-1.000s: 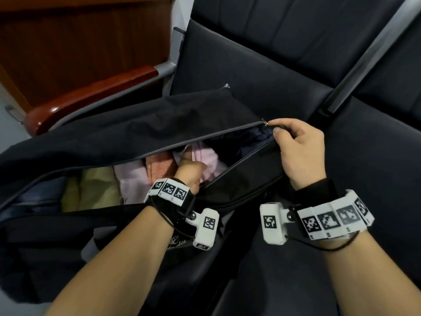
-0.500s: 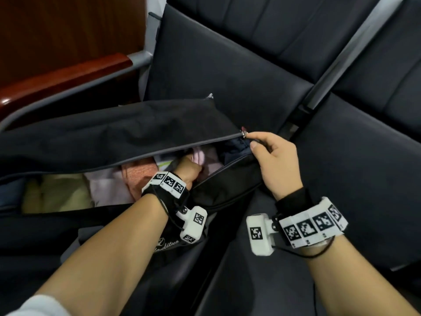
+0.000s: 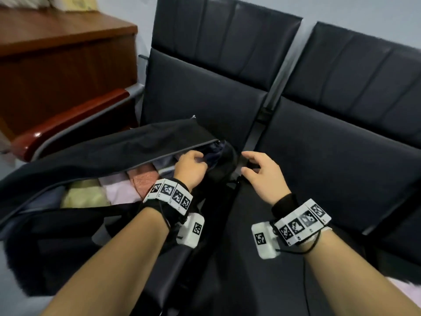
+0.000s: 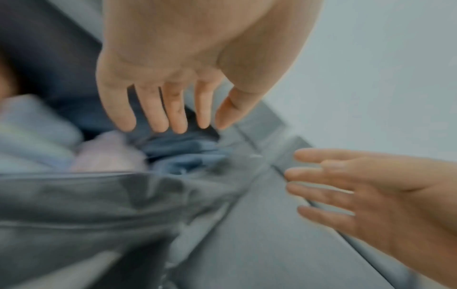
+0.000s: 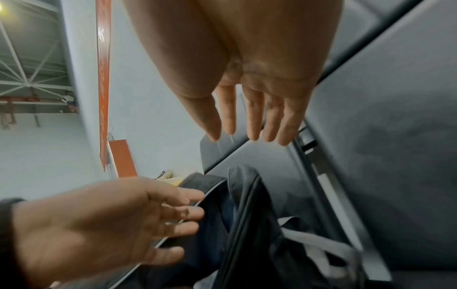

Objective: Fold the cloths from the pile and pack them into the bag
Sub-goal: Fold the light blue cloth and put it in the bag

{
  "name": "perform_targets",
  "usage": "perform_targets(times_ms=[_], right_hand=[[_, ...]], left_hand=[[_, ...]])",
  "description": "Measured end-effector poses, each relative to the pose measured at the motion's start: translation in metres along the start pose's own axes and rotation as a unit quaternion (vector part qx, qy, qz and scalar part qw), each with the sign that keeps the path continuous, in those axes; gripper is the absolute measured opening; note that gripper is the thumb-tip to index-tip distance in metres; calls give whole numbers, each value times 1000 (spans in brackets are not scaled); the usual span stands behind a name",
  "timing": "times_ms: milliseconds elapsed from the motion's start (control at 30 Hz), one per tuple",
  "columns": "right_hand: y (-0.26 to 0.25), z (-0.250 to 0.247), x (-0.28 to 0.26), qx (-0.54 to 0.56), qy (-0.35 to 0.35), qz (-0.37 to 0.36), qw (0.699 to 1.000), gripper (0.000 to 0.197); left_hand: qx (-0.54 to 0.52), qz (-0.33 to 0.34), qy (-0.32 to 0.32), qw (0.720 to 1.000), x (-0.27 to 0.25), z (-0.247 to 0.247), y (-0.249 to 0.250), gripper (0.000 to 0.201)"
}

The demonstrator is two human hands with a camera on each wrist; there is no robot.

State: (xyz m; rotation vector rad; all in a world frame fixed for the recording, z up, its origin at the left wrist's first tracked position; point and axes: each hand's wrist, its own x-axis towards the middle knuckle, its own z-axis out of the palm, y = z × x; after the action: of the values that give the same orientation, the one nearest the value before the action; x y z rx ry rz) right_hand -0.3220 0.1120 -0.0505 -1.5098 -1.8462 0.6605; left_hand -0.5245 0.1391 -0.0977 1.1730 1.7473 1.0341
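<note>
A black bag (image 3: 114,144) lies unzipped on the left seat. Folded cloths fill it: a yellow one (image 3: 84,195), a pale pink one (image 3: 116,188), a salmon one (image 3: 143,179) and a dark blue one (image 3: 214,151) at the right end. My left hand (image 3: 200,159) is at that end of the opening; in the left wrist view its fingers (image 4: 170,125) are straight above the blue cloth (image 4: 185,154) and hold nothing. My right hand (image 3: 249,164) hovers just right of the bag's end, its fingers (image 5: 247,136) spread and empty.
A wooden cabinet (image 3: 57,65) and a red-brown armrest (image 3: 75,124) stand left of the bag. A metal bar (image 3: 257,133) separates this seat from the dark right seat (image 3: 341,156). Something pale pink (image 3: 403,290) shows at the lower right corner.
My right hand let go of the zipper pull at the bag's right end and opened. My left hand came up out of the cloths toward that end. The head view tilted up.
</note>
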Motion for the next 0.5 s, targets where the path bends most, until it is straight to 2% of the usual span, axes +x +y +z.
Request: perform_targets(times_ms=[100,200,333,500], right_hand=[[8,-42,-45,-6,7,17,1000,41],[29,-91,-97,-33,21,46,998,40],[77,-163,-176,-58,57,102,991,42],[163,-237,-289,-61,107,210,970,45]], left_hand=[[49,73,-11,996,-47,18,34,23],[80,114,-85,987,-99,57,66,22],[130,163,-169,963,-172,136,96,21],[182,206,-275,921,-252,256,100,20]])
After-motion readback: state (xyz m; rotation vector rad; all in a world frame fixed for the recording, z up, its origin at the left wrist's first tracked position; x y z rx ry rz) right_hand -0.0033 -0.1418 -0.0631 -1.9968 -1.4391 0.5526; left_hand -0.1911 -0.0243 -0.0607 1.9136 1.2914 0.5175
